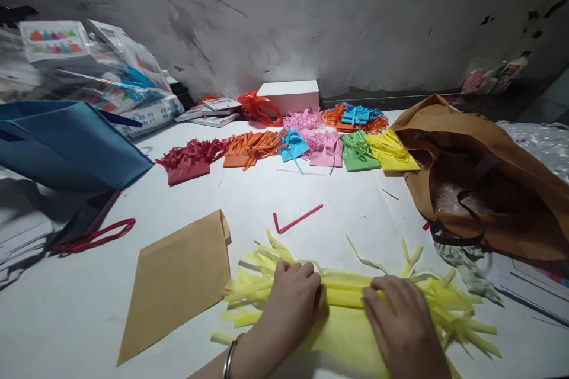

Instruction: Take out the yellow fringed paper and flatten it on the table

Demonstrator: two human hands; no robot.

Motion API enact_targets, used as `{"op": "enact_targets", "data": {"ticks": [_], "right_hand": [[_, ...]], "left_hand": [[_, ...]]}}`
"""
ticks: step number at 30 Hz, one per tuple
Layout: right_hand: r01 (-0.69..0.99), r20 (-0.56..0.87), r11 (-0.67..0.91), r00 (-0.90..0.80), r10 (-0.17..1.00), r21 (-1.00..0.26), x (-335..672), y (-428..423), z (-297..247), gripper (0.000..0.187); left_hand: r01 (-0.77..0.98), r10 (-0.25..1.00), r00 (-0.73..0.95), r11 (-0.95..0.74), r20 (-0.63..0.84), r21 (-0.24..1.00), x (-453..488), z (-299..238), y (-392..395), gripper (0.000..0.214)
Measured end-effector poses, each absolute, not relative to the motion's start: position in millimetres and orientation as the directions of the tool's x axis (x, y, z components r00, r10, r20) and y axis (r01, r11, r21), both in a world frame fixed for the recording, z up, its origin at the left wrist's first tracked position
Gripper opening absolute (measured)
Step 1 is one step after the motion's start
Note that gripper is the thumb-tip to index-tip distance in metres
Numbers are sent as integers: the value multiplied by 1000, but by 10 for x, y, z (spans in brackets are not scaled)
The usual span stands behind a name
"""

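A sheet of yellow tissue paper [347, 328] lies in front of me, with fringed strips fanning out to both sides. A folded or rolled band runs across its middle. My left hand [291, 302] is closed with curled fingers on the left part of this band. On the right part, the fingers of my right hand [400, 317] bend over the same band and grip it. The fingertips of both hands are partly hidden. Beyond the sheet lies a bent red paper strip [300, 219]. A brown paper envelope [182, 278] lies left of my left hand.
Fringed tissue bundles in several colours, among them a dark red one [189, 166] and a green one [359, 154], line the back. A brown bag [498, 177] gapes at right; a blue bag [66, 142] stands at left. A white box [288, 98] sits near the wall.
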State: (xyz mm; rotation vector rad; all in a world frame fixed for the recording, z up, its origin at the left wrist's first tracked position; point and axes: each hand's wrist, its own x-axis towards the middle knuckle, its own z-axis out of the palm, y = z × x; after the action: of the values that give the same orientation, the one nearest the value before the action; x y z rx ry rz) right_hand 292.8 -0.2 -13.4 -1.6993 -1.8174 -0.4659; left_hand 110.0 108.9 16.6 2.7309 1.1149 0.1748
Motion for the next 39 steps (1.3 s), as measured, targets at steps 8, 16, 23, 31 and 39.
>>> {"op": "enact_targets", "data": {"ticks": [8, 16, 23, 31, 39], "right_hand": [[935, 653, 314, -136, 745, -163, 2772, 45, -246, 28], [927, 631, 338, -167, 758, -161, 2746, 17, -224, 30], [955, 596, 158, 24, 803, -251, 2893, -120, -315, 25], [978, 444, -176, 208, 872, -112, 2893, -84, -178, 22], [951, 642, 167, 42, 766, -260, 2682, 83, -204, 34]], "left_hand": [[489, 507, 805, -861, 308, 139, 1004, 254, 980, 21], [332, 335, 916, -942, 220, 53, 966, 162, 974, 20], [506, 533, 836, -841, 131, 191, 918, 162, 1022, 17], [611, 599, 791, -764, -123, 207, 1179, 390, 1188, 23], [578, 561, 816, -789, -140, 209, 1176, 374, 1258, 16]]}}
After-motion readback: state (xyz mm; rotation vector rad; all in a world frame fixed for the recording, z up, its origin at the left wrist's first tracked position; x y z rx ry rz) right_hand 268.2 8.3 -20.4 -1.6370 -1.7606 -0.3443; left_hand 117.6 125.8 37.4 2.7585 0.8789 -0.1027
